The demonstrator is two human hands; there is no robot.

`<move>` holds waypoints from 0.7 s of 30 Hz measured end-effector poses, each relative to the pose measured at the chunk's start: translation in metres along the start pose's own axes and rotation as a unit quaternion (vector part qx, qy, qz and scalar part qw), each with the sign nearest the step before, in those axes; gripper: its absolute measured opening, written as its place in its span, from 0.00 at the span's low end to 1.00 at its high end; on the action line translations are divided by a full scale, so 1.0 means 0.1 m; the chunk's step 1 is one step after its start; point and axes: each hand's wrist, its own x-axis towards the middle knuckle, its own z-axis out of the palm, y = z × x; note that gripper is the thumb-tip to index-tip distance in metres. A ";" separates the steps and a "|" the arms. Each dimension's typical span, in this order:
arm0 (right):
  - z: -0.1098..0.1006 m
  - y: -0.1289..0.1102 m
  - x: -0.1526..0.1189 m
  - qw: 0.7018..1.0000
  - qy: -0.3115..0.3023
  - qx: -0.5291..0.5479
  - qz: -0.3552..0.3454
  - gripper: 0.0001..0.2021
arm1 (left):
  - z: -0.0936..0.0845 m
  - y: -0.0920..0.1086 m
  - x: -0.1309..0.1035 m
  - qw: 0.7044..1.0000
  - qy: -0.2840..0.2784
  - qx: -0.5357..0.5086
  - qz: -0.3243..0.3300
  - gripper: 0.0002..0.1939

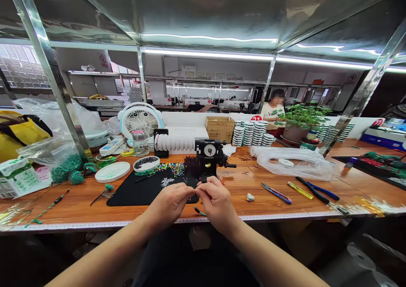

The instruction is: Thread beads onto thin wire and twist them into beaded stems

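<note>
My left hand point(173, 200) and my right hand point(217, 200) meet fingertip to fingertip over the front edge of the black mat point(136, 190). Both are closed in a pinch; whatever lies between the fingertips is too small to make out. Just below them a short green and black piece point(199, 211) shows near the table edge. Behind the hands stands a black winding device point(209, 151) with a round dial, a crank and a white ribbed roll point(176, 143). Colored beads point(173, 168) and small silvery pieces point(166, 181) lie on the mat.
Pliers point(317, 190), a yellow screwdriver point(300, 190) and tweezers point(275, 193) lie at the right. Round white dishes point(112, 172), a fan point(141, 122) and green thread bundles point(68, 168) are at the left. Stacked spools point(248, 133) and a potted plant point(296, 126) stand behind; a person point(273, 109) sits beyond.
</note>
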 end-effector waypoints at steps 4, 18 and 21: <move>0.02 0.07 0.04 0.976 0.024 0.129 0.172 0.10 | 0.22 0.02 0.10 0.955 0.054 -0.251 -0.152 0.10; 0.07 0.14 -0.01 0.928 0.045 0.240 0.282 0.14 | 0.51 -0.04 0.03 0.841 0.050 -0.478 -0.248 0.16; 0.04 0.14 0.00 0.949 0.058 0.198 0.240 0.11 | 0.49 -0.08 0.04 0.846 0.034 -0.473 -0.243 0.15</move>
